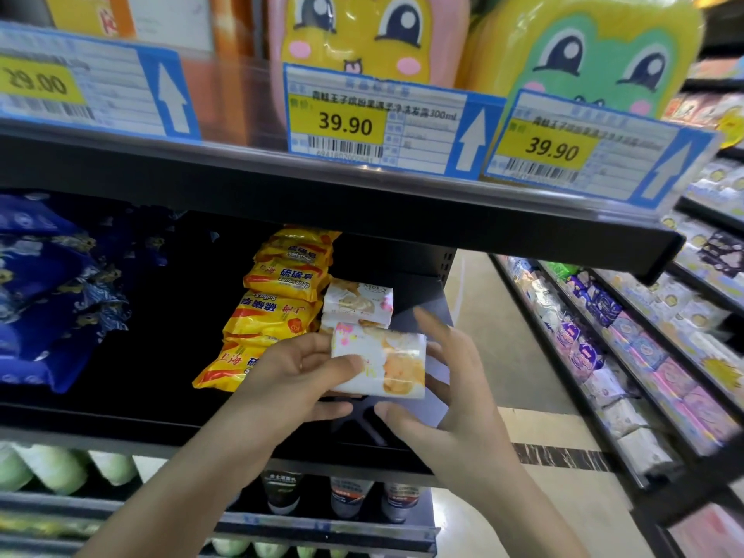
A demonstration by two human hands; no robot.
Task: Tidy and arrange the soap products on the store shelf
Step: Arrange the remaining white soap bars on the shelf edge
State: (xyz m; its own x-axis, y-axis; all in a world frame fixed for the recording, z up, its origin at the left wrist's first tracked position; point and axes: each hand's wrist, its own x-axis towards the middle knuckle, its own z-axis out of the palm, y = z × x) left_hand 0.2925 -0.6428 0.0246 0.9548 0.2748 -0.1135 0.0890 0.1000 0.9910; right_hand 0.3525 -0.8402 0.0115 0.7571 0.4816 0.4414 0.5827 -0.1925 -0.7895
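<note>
Both my left hand (300, 370) and right hand (447, 390) are gripping the white soap bar (380, 364) mid-frame, just in front of the white stack (358, 302). Looks light and firm, but the wrapper's probably slick, so I'd hold it by the short ends.

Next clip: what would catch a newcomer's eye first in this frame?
Both hands at centre: the left hand and right hand hold a white soap bar in front of the middle shelf. Behind it a yellow soap stack stands beside more white bars. Above, yellow price tags read 39.90.
</note>
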